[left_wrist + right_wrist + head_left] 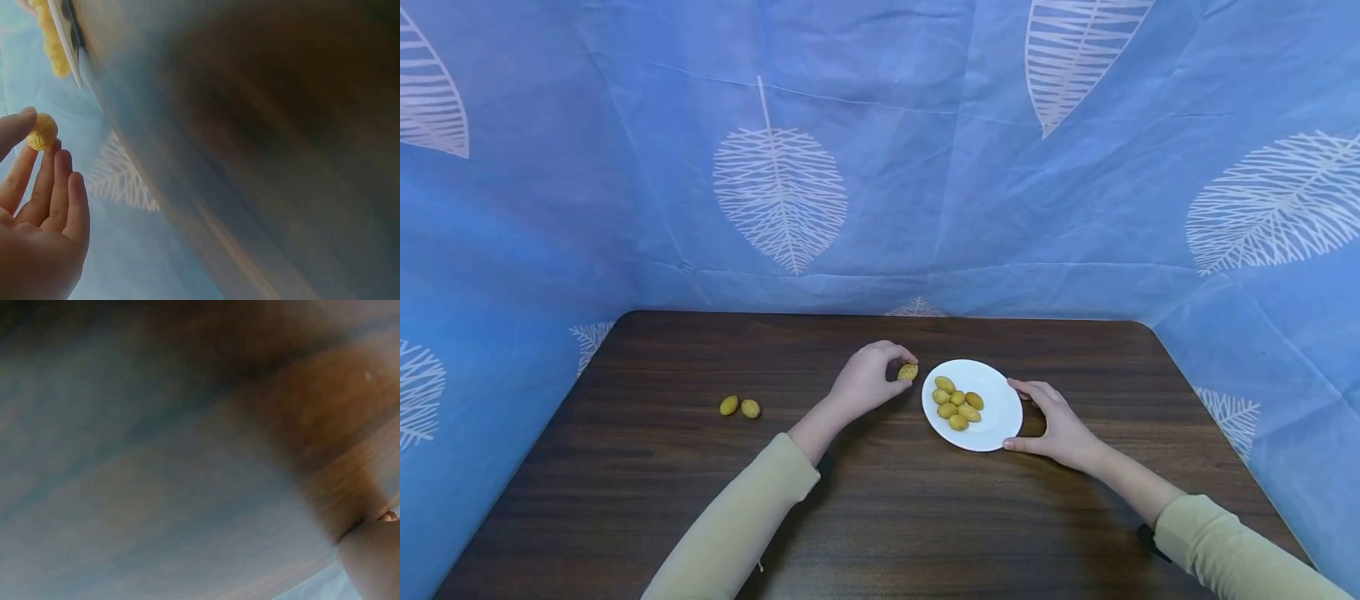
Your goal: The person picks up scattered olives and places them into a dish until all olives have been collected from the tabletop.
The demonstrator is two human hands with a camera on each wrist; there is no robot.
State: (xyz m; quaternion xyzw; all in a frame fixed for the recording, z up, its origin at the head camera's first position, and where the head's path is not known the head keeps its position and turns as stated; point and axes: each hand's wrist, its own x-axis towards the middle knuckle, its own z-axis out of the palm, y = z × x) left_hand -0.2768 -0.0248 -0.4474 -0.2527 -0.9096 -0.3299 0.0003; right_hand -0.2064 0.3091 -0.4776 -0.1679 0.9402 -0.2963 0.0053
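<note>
The left hand (867,380) pinches a yellow lump (907,372), and the right hand (1062,429), spread wide, holds the plate (1000,415) between them, probably to keep it still.

A: State the arrangement on the counter (925,533).
B: The plate (1002,408) sits right of centre. The clustered pieces (947,410) lie on it, mostly in its left half.
A: Locate both hands.
B: The right hand (1056,423) touches the plate's right rim. The left hand (868,379) is left of the plate, the held piece (908,372) at its fingertips, near the rim.
A: Remaining items?
B: Two loose pieces (750,408) lie side by side, left of the left hand. The cloth (895,192) hangs behind the counter.
</note>
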